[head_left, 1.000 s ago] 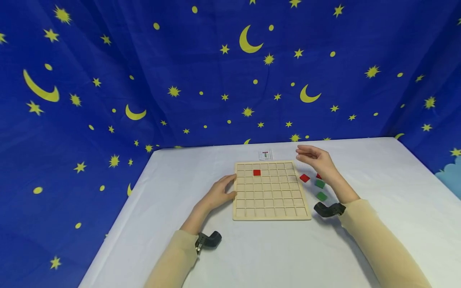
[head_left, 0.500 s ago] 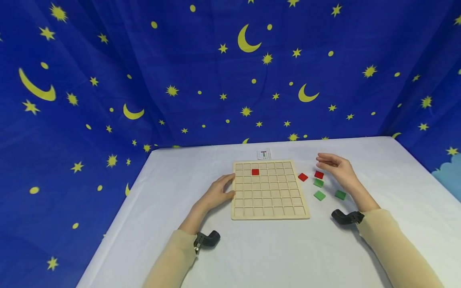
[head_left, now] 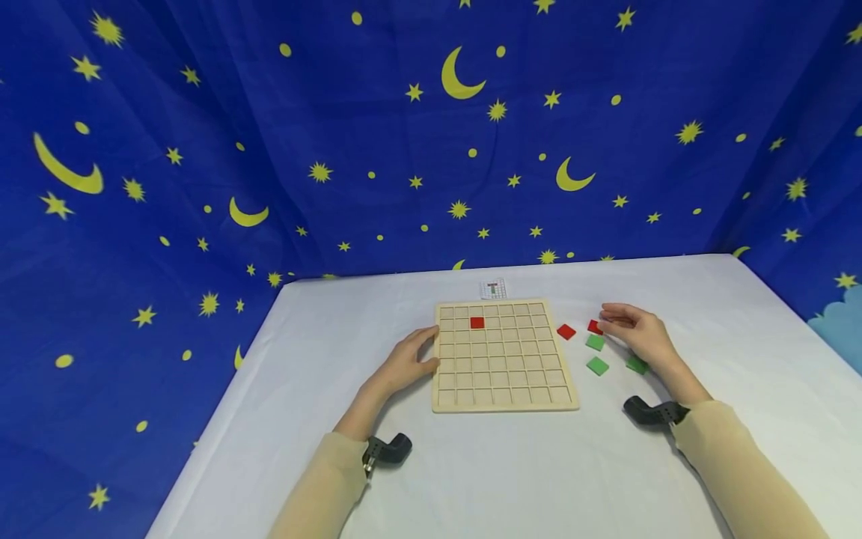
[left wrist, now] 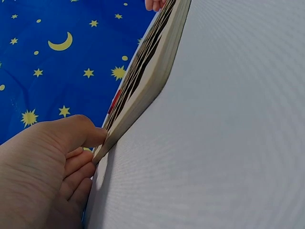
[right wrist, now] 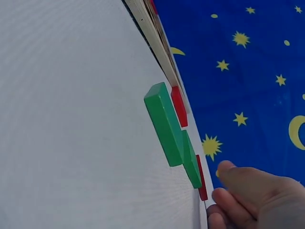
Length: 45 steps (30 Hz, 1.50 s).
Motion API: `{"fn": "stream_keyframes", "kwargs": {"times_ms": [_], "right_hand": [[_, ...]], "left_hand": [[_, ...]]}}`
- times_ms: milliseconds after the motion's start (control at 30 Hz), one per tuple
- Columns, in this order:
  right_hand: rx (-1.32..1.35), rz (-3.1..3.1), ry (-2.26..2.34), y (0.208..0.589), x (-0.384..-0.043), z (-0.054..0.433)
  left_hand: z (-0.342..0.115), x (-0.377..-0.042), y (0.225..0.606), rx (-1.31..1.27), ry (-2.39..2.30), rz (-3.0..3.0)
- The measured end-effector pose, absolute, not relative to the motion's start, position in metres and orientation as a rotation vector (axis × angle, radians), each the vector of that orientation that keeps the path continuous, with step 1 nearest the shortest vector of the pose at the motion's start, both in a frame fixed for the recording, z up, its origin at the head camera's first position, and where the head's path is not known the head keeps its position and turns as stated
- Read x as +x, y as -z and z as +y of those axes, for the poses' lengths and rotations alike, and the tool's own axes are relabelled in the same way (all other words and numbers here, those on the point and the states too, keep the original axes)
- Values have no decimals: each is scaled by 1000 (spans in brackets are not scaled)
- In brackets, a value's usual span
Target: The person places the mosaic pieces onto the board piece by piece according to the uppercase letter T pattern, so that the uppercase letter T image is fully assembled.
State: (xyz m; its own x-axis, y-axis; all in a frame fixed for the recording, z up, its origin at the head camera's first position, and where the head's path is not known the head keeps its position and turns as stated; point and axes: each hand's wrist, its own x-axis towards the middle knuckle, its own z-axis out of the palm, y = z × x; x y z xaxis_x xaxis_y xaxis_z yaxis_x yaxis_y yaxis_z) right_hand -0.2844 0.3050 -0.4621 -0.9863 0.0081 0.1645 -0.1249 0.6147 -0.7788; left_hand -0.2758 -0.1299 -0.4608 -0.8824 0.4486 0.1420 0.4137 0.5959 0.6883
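Observation:
A light wooden grid board [head_left: 505,411] lies on the table, with one red tile [head_left: 477,323] in a cell of its second row from the far side. My left hand [head_left: 406,363] rests against the board's left edge, thumb and fingertips spread along it; in the left wrist view the thumb tip [left wrist: 97,137] touches the rim. Right of the board, my right hand [head_left: 640,335] hovers with loosely bent fingers and nothing between them, its thumb tip overlapping another red tile [head_left: 594,326]. Beside it lie green tiles [head_left: 595,342] and a further red tile [head_left: 566,332].
A small printed grid card [head_left: 494,289] with a red and green pattern lies beyond the board. A green tile [head_left: 636,364] is partly hidden under the right wrist. A blue curtain [head_left: 377,135] with stars and moons closes off the back of the white table [head_left: 485,471].
My right hand has moved right and then down from beside the board's far right corner toward the tiles. The left hand stays at the board's edge.

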Motion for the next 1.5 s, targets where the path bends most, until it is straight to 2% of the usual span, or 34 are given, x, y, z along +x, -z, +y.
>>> {"fn": "stream_keyframes", "kwargs": {"times_ms": [700,1500], "right_hand": [[224,-2732,-1078,470,-285,303],[108,-2711,-1120,467,-284,304]], "left_hand": [[-131,-276,461,767,-1188,2758],[-132,-278,462,777,-1164,2763]]}}
